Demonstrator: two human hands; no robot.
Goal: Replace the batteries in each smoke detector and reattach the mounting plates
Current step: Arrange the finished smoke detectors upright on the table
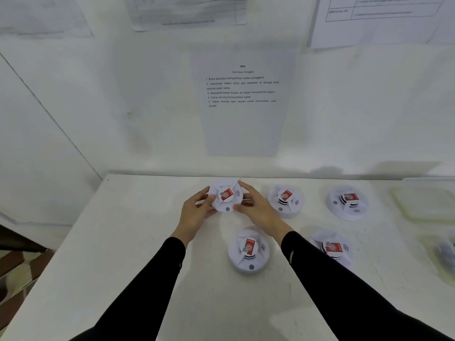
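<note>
Several white round smoke detectors with red labels lie on the white table [138, 242]. The far left detector [225, 196] sits near the table's back edge, held between both hands. My left hand [197, 210] grips its left rim with curled fingers. My right hand [256, 205] grips its right rim, thumb at the front and fingers over the back. A second detector [248, 252] lies nearer me between my forearms. Others lie at the right: one [285, 200], one [348, 203], and one [332, 249] partly behind my right sleeve.
A translucent lidded container [423, 205] stands at the table's far right, with another blurred container [443, 254] nearer. A printed instruction sheet [242, 94] hangs on the wall behind the table. The table's left edge drops off to the floor.
</note>
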